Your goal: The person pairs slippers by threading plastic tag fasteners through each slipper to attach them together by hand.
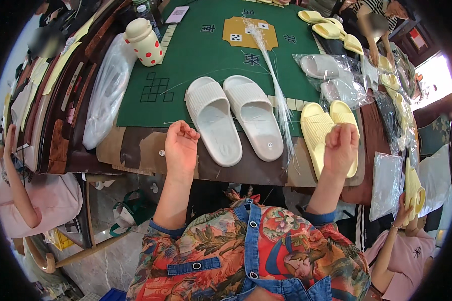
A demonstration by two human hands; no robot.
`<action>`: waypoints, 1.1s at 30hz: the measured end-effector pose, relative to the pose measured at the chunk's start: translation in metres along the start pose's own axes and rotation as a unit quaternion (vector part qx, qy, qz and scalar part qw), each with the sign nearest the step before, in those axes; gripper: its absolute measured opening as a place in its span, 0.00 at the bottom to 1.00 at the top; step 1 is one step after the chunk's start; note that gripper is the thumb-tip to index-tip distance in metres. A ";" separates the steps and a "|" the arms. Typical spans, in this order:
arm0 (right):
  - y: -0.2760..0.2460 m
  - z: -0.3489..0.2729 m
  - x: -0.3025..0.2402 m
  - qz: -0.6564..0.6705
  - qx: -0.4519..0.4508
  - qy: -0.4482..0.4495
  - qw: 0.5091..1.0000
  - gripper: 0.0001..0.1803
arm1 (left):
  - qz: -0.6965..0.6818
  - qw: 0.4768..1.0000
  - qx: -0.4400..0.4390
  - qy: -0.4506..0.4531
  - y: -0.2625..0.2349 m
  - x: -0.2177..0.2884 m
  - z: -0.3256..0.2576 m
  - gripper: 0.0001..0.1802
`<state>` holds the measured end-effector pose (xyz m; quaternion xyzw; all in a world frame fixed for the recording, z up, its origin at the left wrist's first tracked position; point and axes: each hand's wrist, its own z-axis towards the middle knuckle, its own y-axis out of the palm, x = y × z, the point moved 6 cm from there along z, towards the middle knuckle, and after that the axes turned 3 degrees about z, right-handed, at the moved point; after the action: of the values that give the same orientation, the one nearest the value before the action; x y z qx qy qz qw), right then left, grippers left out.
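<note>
Head view, thread: a thin clear plastic thread [251, 120] ran stretched between the two hands, crossing just above the white slippers [236, 118]; it looked nearly weightless, springy and slick, likely to slide through a loose pinch, so the ends seemed the place to grip it, tight between thumb and forefinger.
Head view, left hand: the left hand [181, 148] hovered at the near-left corner of the white slippers, palm turned away, fingers curled together and pinched on the thread's left end; forearm rising straight from the lower edge.
Head view, right hand: the right hand [341, 145] sat to the right of the white slippers, over the yellow slippers [319, 130], fingers bunched and nipped on the thread's other end (the pinch itself was small, so I judged it from the taut line).
Head view, supply: a bundle of clear threads [276, 85] lay just right of the white slippers, fanning toward the table edge; light and easily scattered.
Head view, surroundings: the white slippers rested on a green table mat [206, 55]; a spotted jar [143, 42] stood well left and beyond them; bagged slippers [331, 75] lay beyond to the right.
</note>
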<state>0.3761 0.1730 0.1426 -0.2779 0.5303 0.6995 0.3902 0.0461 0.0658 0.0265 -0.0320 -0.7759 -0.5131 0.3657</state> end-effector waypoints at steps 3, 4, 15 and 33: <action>0.012 -0.005 0.029 0.348 0.028 0.166 0.922 0.10 | -0.149 0.981 0.072 -0.102 0.007 -0.008 -0.012 0.07; 0.012 -0.004 0.034 0.349 0.029 0.166 0.922 0.10 | -0.147 0.981 0.073 -0.103 0.004 -0.009 -0.013 0.07; 0.051 -0.038 0.136 -0.198 -0.155 0.323 0.912 0.05 | 0.243 0.965 -0.051 -0.081 0.022 -0.058 -0.012 0.07; 0.094 -0.001 0.188 -0.518 -0.219 0.007 0.827 0.10 | 0.574 0.772 0.005 0.273 0.054 -0.062 0.049 0.07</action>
<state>0.1952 0.2071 0.0412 -0.5946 0.1440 0.4910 0.6202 0.0881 0.1518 0.0210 -0.3283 -0.4832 -0.1911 0.7888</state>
